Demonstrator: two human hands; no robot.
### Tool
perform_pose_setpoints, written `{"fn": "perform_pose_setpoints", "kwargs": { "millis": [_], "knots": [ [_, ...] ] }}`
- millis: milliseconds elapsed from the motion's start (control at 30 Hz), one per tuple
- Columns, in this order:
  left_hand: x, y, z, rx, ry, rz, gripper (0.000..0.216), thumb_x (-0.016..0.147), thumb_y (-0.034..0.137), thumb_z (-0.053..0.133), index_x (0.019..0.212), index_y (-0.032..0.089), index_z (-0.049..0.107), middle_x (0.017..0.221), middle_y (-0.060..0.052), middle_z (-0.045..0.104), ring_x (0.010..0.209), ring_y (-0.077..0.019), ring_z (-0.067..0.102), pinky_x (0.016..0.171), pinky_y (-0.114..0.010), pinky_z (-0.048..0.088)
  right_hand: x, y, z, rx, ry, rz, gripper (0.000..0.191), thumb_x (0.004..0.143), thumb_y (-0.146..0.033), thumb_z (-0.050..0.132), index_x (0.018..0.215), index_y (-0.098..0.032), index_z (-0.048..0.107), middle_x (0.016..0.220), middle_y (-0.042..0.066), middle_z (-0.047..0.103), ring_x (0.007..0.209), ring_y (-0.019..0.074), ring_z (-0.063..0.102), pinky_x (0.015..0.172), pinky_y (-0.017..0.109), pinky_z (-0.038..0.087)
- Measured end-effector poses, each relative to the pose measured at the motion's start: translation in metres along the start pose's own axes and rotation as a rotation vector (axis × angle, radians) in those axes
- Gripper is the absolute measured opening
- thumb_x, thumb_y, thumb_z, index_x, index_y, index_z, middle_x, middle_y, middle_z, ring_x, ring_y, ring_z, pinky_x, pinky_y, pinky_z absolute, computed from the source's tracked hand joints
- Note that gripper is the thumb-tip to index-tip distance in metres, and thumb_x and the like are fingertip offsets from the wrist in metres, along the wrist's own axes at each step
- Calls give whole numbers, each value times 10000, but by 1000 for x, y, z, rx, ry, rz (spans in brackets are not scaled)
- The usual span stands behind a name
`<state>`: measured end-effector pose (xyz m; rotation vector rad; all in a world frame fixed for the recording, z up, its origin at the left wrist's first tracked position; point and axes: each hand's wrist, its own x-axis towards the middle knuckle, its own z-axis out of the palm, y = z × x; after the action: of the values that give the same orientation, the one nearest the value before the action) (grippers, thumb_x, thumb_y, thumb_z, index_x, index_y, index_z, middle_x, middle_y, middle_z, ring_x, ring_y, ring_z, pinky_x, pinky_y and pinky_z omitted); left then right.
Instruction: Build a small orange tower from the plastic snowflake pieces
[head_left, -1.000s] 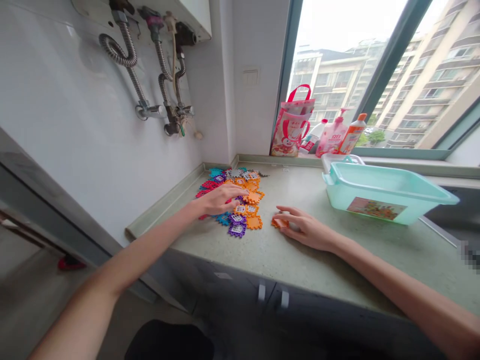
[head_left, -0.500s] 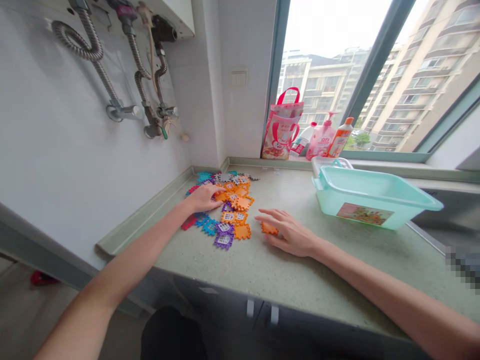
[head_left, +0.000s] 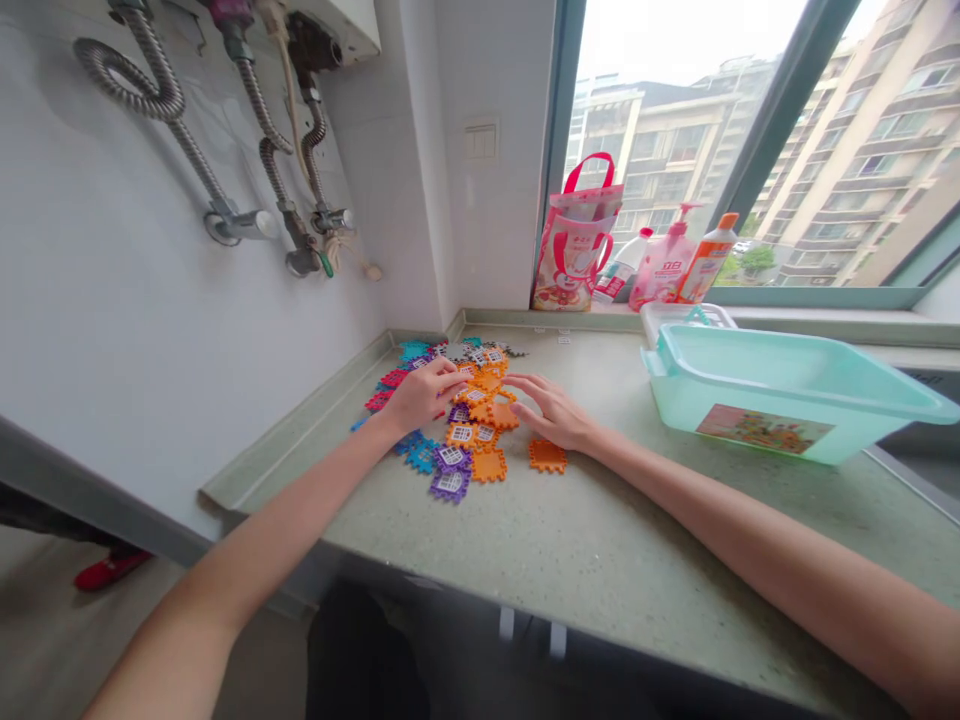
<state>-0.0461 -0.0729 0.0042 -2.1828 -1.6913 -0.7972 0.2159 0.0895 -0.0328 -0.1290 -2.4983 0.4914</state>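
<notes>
A heap of toothed plastic building tiles lies on the counter, orange, purple, blue and red. My left hand point(head_left: 425, 398) reaches over its middle, thumb and fingers close together at the orange tiles point(head_left: 491, 382); what they pinch, if anything, is hidden. From the right, my right hand point(head_left: 553, 412) reaches to the heap's edge, its fingers stretched out and thumb apart, beside the orange tiles. One separate orange tile point(head_left: 547, 456) lies flat just below the right hand. Purple tiles with white window inserts point(head_left: 450, 485) lie at the near end, next to blue tiles point(head_left: 420, 455).
A mint-green plastic tub point(head_left: 750, 390) stands on the counter point(head_left: 525, 540) at the right, with a whitish lid point(head_left: 686, 316) behind it. On the window sill are a pink bag point(head_left: 574, 250) and several bottles point(head_left: 667, 262). A wall borders the counter's left side.
My right hand has left the separate orange tile, which now lies uncovered, and moved up and left to the heap. My left hand has closed its fingers more. The view has shifted slightly.
</notes>
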Motion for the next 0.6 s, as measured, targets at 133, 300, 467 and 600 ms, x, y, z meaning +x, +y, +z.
{"fn": "perform_pose_setpoints", "kwargs": {
  "millis": [133, 300, 467, 600],
  "knots": [
    [1, 3, -2, -92, 1, 6, 362, 1064, 384, 584, 1368, 223, 695, 1318, -99, 726, 1233, -247, 677, 1099, -421, 536, -3, -5, -3, 1, -55, -36, 542, 1112, -547, 448, 1603, -321, 485, 1621, 102, 542, 1476, 308, 520, 1236, 599, 396],
    [-11, -15, -13, -4, -123, 55, 240, 1014, 351, 637, 893, 231, 806, 902, -64, 779, 895, -234, 708, 945, -440, 552, -1, -3, -3, -2, -197, -59, 522, 1094, -536, 510, 1601, -414, 502, 1674, 53, 482, 1529, 349, 469, 1242, 643, 377],
    [-14, -7, -9, -117, -239, 93, 205, 995, 367, 672, 1064, 252, 827, 1027, -76, 768, 962, -227, 714, 927, -402, 562, 0, 0, -2, -11, -262, -66, 562, 1094, -480, 525, 1644, -415, 433, 1687, 66, 459, 1532, 354, 470, 1251, 647, 356],
    [-11, 8, -8, -171, -292, 87, 228, 997, 322, 671, 1181, 252, 787, 1167, -86, 756, 1096, -242, 706, 1008, -417, 556, -1, 5, 0, -18, -307, -65, 550, 1081, -424, 527, 1628, -408, 466, 1717, 52, 411, 1577, 366, 399, 1262, 661, 330]
  ]
}}
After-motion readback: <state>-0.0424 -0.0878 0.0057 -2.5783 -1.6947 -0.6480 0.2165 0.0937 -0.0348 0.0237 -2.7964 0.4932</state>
